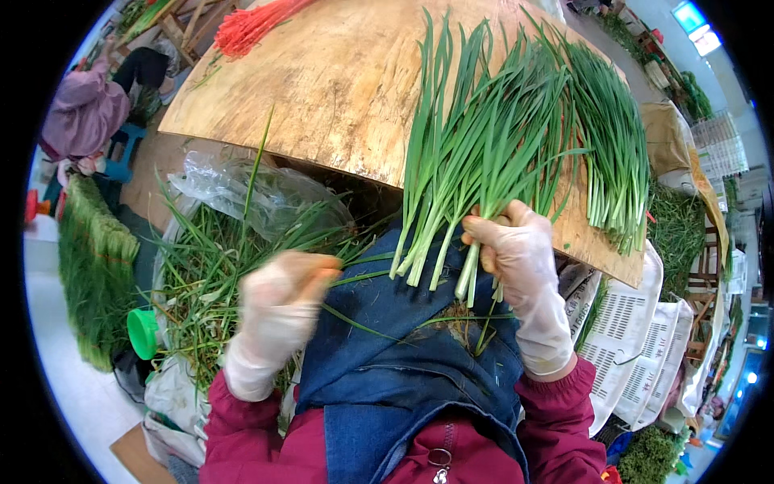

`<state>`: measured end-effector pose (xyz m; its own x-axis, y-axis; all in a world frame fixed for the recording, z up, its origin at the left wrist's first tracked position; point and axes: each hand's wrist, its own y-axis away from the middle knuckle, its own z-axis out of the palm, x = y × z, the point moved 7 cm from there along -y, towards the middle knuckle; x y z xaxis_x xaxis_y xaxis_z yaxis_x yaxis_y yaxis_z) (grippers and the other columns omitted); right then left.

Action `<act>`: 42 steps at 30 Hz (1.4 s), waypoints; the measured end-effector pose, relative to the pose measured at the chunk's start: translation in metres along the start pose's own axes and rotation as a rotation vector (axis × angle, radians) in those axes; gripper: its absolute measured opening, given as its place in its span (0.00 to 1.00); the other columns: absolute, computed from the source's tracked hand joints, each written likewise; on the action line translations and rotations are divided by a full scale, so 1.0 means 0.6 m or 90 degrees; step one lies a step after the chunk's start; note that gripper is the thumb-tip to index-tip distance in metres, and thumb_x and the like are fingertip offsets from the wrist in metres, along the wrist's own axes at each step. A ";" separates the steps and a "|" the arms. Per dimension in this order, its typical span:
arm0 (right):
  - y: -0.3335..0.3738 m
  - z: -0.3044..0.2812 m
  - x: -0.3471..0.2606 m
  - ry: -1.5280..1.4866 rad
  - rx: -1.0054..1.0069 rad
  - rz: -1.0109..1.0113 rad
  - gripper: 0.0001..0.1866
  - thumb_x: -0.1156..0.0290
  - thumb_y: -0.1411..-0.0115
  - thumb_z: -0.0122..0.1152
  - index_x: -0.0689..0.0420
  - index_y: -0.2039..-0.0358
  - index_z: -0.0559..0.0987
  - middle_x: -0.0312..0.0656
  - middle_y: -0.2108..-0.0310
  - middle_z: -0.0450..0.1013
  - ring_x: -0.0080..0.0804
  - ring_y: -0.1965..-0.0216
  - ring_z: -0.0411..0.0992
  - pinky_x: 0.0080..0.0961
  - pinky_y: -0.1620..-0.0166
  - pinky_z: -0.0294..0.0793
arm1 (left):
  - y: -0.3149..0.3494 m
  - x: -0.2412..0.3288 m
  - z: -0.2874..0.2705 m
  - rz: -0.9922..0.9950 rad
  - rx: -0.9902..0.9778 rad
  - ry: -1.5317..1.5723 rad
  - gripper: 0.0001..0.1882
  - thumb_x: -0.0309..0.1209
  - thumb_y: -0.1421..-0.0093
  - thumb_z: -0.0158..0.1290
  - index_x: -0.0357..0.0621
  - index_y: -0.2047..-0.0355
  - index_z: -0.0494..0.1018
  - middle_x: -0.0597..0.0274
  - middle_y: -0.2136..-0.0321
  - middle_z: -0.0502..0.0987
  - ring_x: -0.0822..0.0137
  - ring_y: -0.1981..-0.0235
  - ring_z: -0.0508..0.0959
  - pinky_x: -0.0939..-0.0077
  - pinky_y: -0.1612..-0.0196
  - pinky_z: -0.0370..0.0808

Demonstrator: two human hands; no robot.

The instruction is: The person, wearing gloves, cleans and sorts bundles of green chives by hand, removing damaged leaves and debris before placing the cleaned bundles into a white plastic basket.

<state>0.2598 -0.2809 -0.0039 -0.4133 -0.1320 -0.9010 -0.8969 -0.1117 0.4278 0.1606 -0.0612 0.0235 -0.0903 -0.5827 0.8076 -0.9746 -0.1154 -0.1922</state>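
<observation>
Gloved in thin white, my right hand is closed on garlic chives near their pale stem ends. Their long green leaves spread away from me over the wooden board. My left hand, in the same kind of glove and blurred by motion, is curled shut beside the waste pile. Loose green leaves lie by its fingertips; whether it grips one is unclear. A neat bunch of chives rests on the board to the right. Leaf scraps lie on my blue apron.
The wooden board carries red ties at its far left. Discarded leaves and a clear plastic bag fill a container at my left. A green bundle stands farther left, near a seated person. White printed sacks lie right.
</observation>
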 end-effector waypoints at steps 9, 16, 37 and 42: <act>-0.005 0.018 0.015 -0.086 0.028 -0.114 0.16 0.78 0.55 0.58 0.67 0.63 0.69 0.44 0.73 0.72 0.24 0.77 0.69 0.17 0.75 0.68 | -0.064 0.026 0.111 0.016 -0.011 -0.067 0.06 0.24 0.52 0.52 0.38 0.72 0.71 0.52 0.76 0.74 0.62 0.79 0.75 0.73 0.75 0.71; 0.023 0.003 0.000 -0.209 -0.053 -0.007 0.17 0.81 0.54 0.56 0.63 0.61 0.69 0.40 0.75 0.72 0.13 0.86 0.62 0.06 0.86 0.54 | -0.073 0.061 0.128 0.036 -0.097 -0.005 0.26 0.31 0.54 0.58 0.37 0.55 0.63 0.59 0.77 0.73 0.76 0.83 0.68 0.82 0.79 0.67; 0.032 -0.019 0.022 -0.295 -0.043 -0.002 0.11 0.67 0.48 0.51 0.64 0.72 0.73 0.42 0.83 0.70 0.19 0.90 0.60 0.12 0.85 0.58 | -0.077 0.071 0.183 -0.175 -0.153 0.517 0.10 0.26 0.48 0.52 0.37 0.65 0.71 0.67 0.79 0.71 0.80 0.83 0.67 0.89 0.82 0.63; 0.031 -0.015 0.027 -0.350 -0.072 0.033 0.13 0.69 0.47 0.48 0.68 0.70 0.73 0.46 0.81 0.72 0.20 0.90 0.61 0.13 0.85 0.59 | -0.110 0.040 0.204 -0.262 -0.170 0.378 0.11 0.30 0.46 0.50 0.33 0.68 0.71 0.64 0.79 0.72 0.81 0.86 0.65 0.87 0.84 0.62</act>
<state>0.2379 -0.2940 -0.0096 -0.5044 0.3898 -0.7705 -0.8635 -0.2270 0.4504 0.2479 -0.1662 -0.0126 0.2694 0.0032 0.9630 -0.9630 0.0130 0.2693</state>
